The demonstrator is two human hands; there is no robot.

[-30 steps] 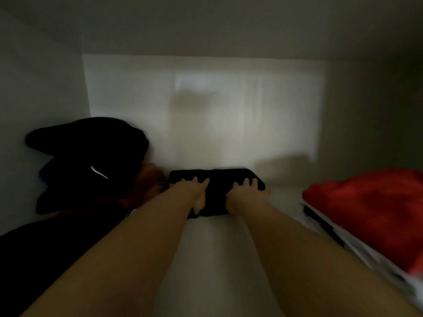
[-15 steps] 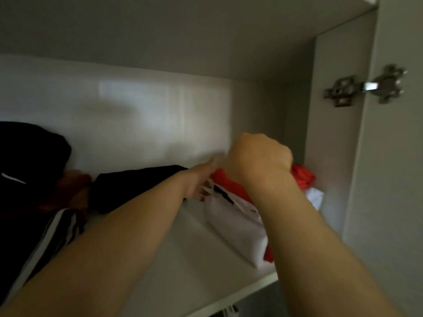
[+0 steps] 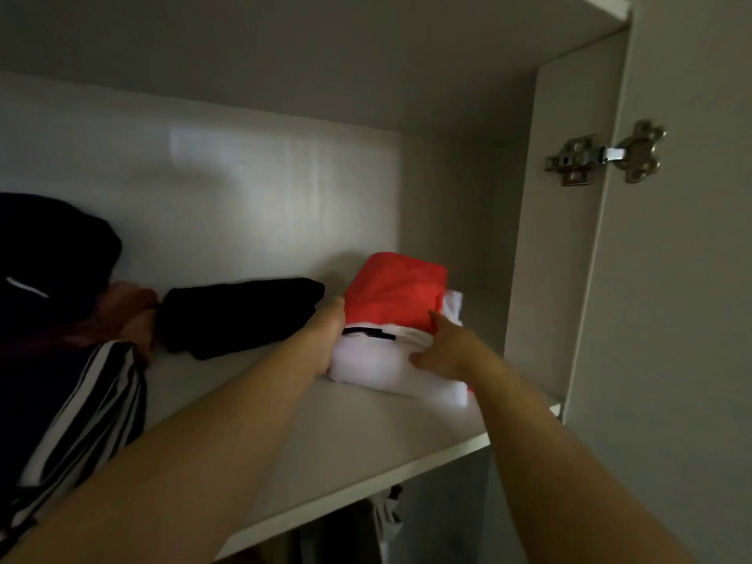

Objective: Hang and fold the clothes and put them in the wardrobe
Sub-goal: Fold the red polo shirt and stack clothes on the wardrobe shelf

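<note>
Two soft folded garments, red cloth (image 3: 396,295) over white cloth (image 3: 366,366), sit stacked on the smooth wardrobe shelf (image 3: 366,435); my left grip (image 3: 325,341) presses flat against the pile's side, my right grip (image 3: 443,352) rests straight-fingered on top.

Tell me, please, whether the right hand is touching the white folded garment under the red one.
Touching. The head view shows the right hand lying on the white folded garment, no gap between them.
</note>
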